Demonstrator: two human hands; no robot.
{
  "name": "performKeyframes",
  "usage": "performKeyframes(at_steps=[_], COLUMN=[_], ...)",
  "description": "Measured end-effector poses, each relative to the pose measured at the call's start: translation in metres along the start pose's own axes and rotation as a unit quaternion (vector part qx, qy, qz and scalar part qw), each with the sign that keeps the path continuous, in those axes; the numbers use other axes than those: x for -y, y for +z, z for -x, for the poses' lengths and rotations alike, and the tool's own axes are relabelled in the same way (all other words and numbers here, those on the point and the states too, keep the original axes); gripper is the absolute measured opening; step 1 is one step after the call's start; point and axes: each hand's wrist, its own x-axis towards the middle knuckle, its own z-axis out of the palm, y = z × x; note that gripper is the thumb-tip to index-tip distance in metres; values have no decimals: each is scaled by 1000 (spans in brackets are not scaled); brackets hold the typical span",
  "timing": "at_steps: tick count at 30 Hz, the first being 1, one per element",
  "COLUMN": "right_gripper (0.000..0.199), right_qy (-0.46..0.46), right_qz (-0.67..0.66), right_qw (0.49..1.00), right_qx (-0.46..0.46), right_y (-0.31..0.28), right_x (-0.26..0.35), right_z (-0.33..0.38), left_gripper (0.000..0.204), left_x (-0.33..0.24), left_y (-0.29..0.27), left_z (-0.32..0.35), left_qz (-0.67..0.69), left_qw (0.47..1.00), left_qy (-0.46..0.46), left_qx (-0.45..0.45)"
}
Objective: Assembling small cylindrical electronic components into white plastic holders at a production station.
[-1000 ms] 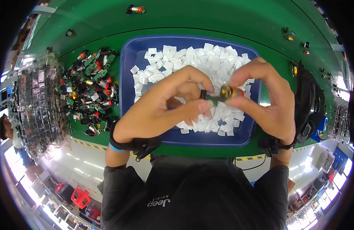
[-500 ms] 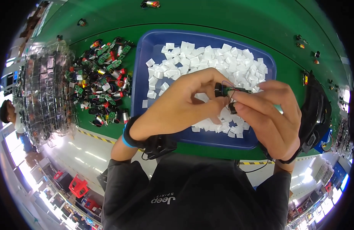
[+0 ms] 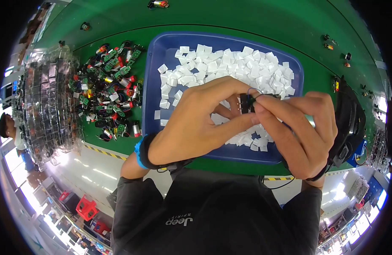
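Note:
Above a blue tray (image 3: 147,85) full of small white square pieces (image 3: 230,63), my two hands meet on one small electronic assembly (image 3: 245,104). It has a black block-shaped part and thin wires. My left hand (image 3: 196,123) holds it between thumb and forefinger from the left. From the right, my right hand (image 3: 302,127) pinches it with the thumb and fingertips, which hide much of it. Left of the tray lies a pile of green circuit boards wired to small red and silver motors (image 3: 115,80).
Stacked clear plastic trays (image 3: 49,100) stand at the far left of the green table (image 3: 230,19). A black bag-like item (image 3: 346,123) sits at the right. Several loose motor assemblies (image 3: 160,4) lie along the far and right sides. A person (image 3: 8,125) is in the left background.
The black part has turned between my fingers, and its side with small metal pins now shows. My right fingertips have closed in on it. The view has shifted slightly.

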Motion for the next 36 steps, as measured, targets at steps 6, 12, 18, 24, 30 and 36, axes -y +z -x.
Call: performKeyframes(at_steps=[6,12,18,24,30,36], right_gripper=[28,30,23,15,12,13], right_qy=[106,301,231,229,296,415], right_qz=[-112,-356,-331,-411,-479,-574], right_qw=[986,884,914,879,824,706], right_qx=[-60,30,-39,-72,-65,-7], right_y=[-8,-7,8,20,22,15], right_x=[-3,-3,-3,-4,2,-3], right_z=[3,8,14,19,19,18], left_gripper=[36,37,36,46,42,37], left_x=[4,8,5,-1,1,-14], left_y=[-1,-1,0,0,5,4], left_z=[-3,-4,-7,-2,-3,-6], left_qz=[131,138,7,-238,-322,-325], left_qw=[990,982,978,919,881,896], left_qy=[28,96,179,283,305,262], left_qx=[-54,-84,-108,-138,-162,-152])
